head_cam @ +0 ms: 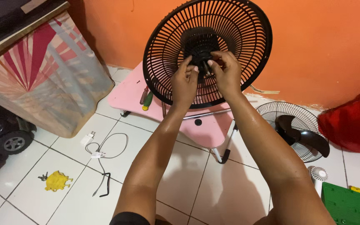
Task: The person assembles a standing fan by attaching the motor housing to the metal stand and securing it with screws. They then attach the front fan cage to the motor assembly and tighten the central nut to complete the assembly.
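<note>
I observe a black plastic fan grille [246,37], round and ribbed, standing tilted on edge on a low pink folding table [126,93] against the orange wall [313,46]. At its centre sits the dark motor hub [198,41]. My left hand [184,83] and right hand [226,71] meet just below that hub, fingers curled in and pinching a small part there; the part itself is too hidden by the fingertips to identify. Both hands are closed in a fine grip, not flat or open. The grille's tilt turns its face toward me, which appears to be why both hands can reach the hub from the front at once.

On the table, just left of the grille, lie two screwdrivers [146,99], one with a green and yellow handle, within easy reach of the left hand. A small black round piece [198,122] rests on the table below the grille.

To the right, on the white tiled floor [188,183], lie a wire fan guard [290,114] with the dark fan blade [303,135] resting on it, well apart from the hands. Further right are a red cloth bundle [351,121], a small white fan [318,175] and a green box [348,206]. To the left lie a white charger cable [103,152], a yellow toy [57,181] and a patterned fabric cover [42,75].
</note>
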